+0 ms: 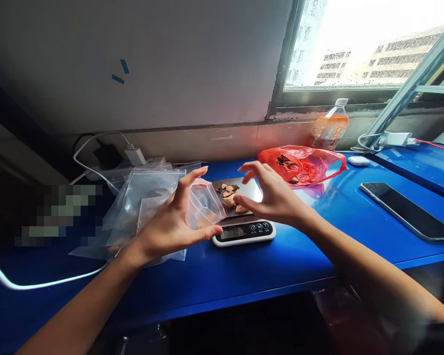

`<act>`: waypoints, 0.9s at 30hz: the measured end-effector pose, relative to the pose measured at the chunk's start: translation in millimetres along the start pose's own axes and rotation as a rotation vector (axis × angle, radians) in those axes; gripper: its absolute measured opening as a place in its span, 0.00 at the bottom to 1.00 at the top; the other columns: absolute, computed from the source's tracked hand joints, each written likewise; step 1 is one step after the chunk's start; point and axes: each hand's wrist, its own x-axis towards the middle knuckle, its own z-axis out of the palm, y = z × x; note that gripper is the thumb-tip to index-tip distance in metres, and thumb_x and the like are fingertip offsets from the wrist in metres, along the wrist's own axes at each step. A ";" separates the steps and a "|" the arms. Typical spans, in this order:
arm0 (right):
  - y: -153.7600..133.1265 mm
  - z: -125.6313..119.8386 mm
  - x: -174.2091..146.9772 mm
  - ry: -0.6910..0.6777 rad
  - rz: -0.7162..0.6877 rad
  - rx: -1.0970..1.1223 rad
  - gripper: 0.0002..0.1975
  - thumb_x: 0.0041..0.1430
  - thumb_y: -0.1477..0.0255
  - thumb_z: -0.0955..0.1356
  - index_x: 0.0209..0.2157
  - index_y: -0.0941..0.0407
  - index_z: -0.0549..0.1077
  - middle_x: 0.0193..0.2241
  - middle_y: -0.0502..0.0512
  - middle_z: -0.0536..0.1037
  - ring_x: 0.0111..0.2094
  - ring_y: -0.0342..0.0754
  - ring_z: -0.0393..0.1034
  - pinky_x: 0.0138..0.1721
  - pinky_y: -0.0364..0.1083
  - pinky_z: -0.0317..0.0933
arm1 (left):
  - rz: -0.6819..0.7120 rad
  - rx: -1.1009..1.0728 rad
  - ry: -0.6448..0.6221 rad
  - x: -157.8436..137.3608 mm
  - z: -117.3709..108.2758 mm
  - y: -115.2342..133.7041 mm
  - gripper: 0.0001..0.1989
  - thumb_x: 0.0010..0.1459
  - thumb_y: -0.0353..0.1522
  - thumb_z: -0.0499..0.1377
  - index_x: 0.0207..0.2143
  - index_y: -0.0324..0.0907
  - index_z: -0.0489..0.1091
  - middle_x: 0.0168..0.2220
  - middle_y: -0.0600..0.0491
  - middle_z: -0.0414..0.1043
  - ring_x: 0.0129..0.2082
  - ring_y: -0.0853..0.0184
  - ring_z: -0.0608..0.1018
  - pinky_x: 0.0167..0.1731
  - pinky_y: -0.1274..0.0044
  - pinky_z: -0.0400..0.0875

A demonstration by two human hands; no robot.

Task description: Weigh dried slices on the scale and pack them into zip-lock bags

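My left hand (pixel 170 222) is open, thumb and index finger spread wide in a C shape. Between them shows a clear zip bag (pixel 207 209) with a red seal line; I cannot tell whether the hand touches it. The bag overlaps the left side of a digital scale (pixel 244 234), whose lit display seems to read 109. Brown dried slices (pixel 229 197) lie on the scale's metal plate. My right hand (pixel 272 195) hovers above the plate's right side, fingers bent and apart from the thumb. Its thumb tip is close to the slices; contact is unclear.
More clear zip bags (pixel 155 185) are piled at the left. Behind the right hand sits a red plastic bag (pixel 314 165) with brown pieces. An orange drink bottle (pixel 331 125), a white earphone case (pixel 358 160), a phone (pixel 409 209) and white cables share the blue table (pixel 292 266).
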 end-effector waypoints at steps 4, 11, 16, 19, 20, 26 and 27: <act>8.6 12.4 -14.8 -0.149 0.155 -0.092 0.17 0.55 0.70 0.67 0.46 0.58 0.64 0.38 0.60 0.76 0.41 0.55 0.66 0.42 0.52 0.61 | -0.014 0.005 0.002 0.5 -2.2 1.4 0.52 0.45 0.43 0.69 0.64 0.53 0.41 0.56 0.45 0.62 0.53 0.52 0.72 0.54 0.57 0.68; 12.6 10.8 -16.0 -0.042 0.291 0.124 0.16 0.50 0.76 0.66 0.42 0.56 0.62 0.30 0.52 0.73 0.32 0.47 0.67 0.34 0.47 0.60 | 0.028 0.082 -0.032 1.5 -0.6 1.6 0.51 0.45 0.44 0.69 0.64 0.54 0.41 0.58 0.44 0.62 0.56 0.50 0.70 0.56 0.54 0.64; -3.3 -4.9 -7.9 -0.090 0.299 0.498 0.15 0.52 0.69 0.67 0.41 0.54 0.61 0.29 0.49 0.72 0.28 0.43 0.67 0.27 0.43 0.59 | 0.049 0.103 -0.026 0.1 0.8 5.3 0.50 0.46 0.44 0.68 0.64 0.53 0.41 0.57 0.45 0.63 0.56 0.48 0.69 0.56 0.52 0.63; -18.0 -2.4 4.1 -0.195 0.179 0.504 0.15 0.53 0.67 0.69 0.41 0.55 0.63 0.30 0.50 0.74 0.29 0.42 0.68 0.26 0.42 0.59 | 0.018 0.059 -0.025 0.6 1.4 4.4 0.52 0.46 0.46 0.68 0.65 0.52 0.40 0.56 0.44 0.64 0.56 0.48 0.69 0.55 0.53 0.64; -19.6 -0.2 8.9 -0.210 0.130 0.488 0.15 0.54 0.67 0.69 0.41 0.55 0.64 0.30 0.50 0.75 0.29 0.41 0.68 0.26 0.42 0.59 | -0.005 0.040 -0.022 1.1 1.6 3.7 0.52 0.45 0.46 0.68 0.65 0.51 0.40 0.55 0.43 0.65 0.56 0.49 0.70 0.55 0.53 0.65; 17.3 10.7 33.1 -0.099 0.033 0.124 0.09 0.60 0.74 0.64 0.42 0.59 0.71 0.37 0.58 0.77 0.35 0.45 0.71 0.36 0.46 0.65 | -0.134 -0.056 0.012 3.7 0.5 1.2 0.51 0.46 0.42 0.68 0.64 0.47 0.41 0.53 0.42 0.65 0.55 0.50 0.71 0.52 0.55 0.68; 24.9 11.8 35.9 -0.145 -0.019 0.031 0.11 0.60 0.77 0.63 0.44 0.60 0.72 0.40 0.60 0.77 0.39 0.47 0.71 0.39 0.48 0.65 | -0.139 -0.062 0.016 3.8 0.1 0.9 0.51 0.46 0.42 0.68 0.64 0.48 0.41 0.53 0.42 0.65 0.56 0.50 0.70 0.52 0.55 0.69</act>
